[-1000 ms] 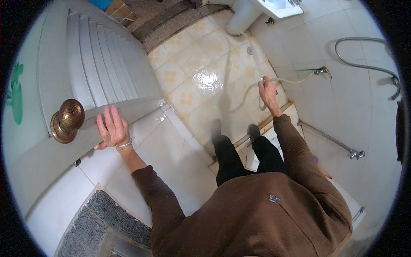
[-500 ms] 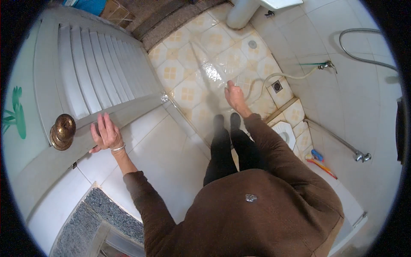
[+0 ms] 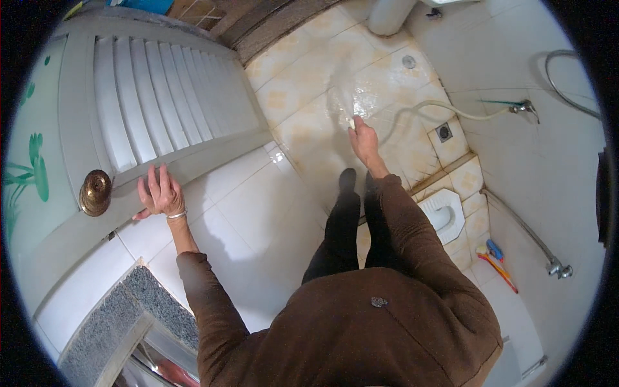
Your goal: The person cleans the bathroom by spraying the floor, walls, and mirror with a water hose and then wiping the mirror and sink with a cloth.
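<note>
In my right hand (image 3: 365, 143) is the end of a pale hose (image 3: 445, 103), the fingers wrapped round it. Water sprays from it away from me onto the wet tiled floor (image 3: 303, 132). The hose runs back to a wall tap (image 3: 523, 108) on the right. My left hand (image 3: 161, 193) rests with fingers spread on the edge of a white louvred door (image 3: 155, 97). A brass doorknob (image 3: 96, 192) sits just left of that hand.
A squat toilet (image 3: 445, 216) is set in a raised step at my right. Beyond it lie a blue-and-orange brush (image 3: 498, 266) and a wall pipe (image 3: 525, 226). A square drain (image 3: 443, 133) and a round drain (image 3: 409, 62) are in the floor. A pedestal (image 3: 390, 16) stands at the far side.
The water spray has swung, now pointing more straight ahead. My right hand has shifted slightly right in view. My left hand stays on the door edge, and the whole view has shifted a little.
</note>
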Action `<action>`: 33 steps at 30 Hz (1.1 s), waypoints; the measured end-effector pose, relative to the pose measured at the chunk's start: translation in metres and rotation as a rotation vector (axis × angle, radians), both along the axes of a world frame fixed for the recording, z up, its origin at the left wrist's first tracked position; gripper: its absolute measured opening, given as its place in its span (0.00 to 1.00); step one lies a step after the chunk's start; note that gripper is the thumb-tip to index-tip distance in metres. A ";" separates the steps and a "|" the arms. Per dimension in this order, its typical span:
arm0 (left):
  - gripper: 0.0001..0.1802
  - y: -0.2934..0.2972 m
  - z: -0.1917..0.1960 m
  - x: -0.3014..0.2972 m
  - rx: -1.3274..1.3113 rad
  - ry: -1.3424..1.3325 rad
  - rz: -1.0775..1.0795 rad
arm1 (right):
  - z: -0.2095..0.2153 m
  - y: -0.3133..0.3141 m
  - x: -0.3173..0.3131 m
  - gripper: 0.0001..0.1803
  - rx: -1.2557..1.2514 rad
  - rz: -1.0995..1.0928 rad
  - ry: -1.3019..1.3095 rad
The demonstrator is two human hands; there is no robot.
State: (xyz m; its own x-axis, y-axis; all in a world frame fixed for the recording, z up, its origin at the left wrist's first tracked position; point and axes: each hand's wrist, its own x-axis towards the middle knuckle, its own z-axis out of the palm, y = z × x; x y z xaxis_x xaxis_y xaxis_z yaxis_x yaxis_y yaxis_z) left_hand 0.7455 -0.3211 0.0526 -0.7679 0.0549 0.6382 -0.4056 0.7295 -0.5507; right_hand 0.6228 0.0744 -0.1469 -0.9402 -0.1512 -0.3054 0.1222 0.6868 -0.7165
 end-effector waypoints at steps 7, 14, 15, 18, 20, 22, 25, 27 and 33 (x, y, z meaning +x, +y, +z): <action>0.08 0.008 0.004 -0.007 -0.151 0.069 -0.003 | -0.042 -0.050 -0.009 0.12 -0.062 0.219 0.149; 0.10 0.000 -0.002 -0.005 -0.151 0.089 -0.032 | -0.047 -0.074 0.008 0.12 0.004 0.419 0.031; 0.10 -0.002 -0.003 -0.003 -0.141 0.100 -0.041 | -0.043 -0.073 0.012 0.12 0.006 0.423 0.036; 0.09 -0.001 -0.003 -0.004 -0.153 0.108 -0.030 | -0.035 -0.065 0.022 0.15 -0.049 0.393 -0.032; 0.09 0.001 -0.002 -0.007 -0.174 0.101 -0.016 | -0.036 -0.060 0.027 0.22 -0.042 0.327 -0.111; 0.10 0.001 -0.003 -0.007 -0.185 0.097 -0.017 | -0.037 -0.053 0.031 0.23 -0.050 0.231 -0.112; 0.10 -0.002 0.000 0.001 -0.191 0.004 0.036 | -0.043 -0.035 0.035 0.24 -0.079 0.096 -0.162; 0.10 -0.005 0.005 0.006 -0.266 -0.150 0.143 | -0.047 -0.024 0.031 0.23 -0.209 -0.063 -0.200; 0.11 0.007 0.002 -0.004 -0.083 -0.035 -0.014 | -0.050 0.046 0.030 0.07 -0.689 -0.716 -0.485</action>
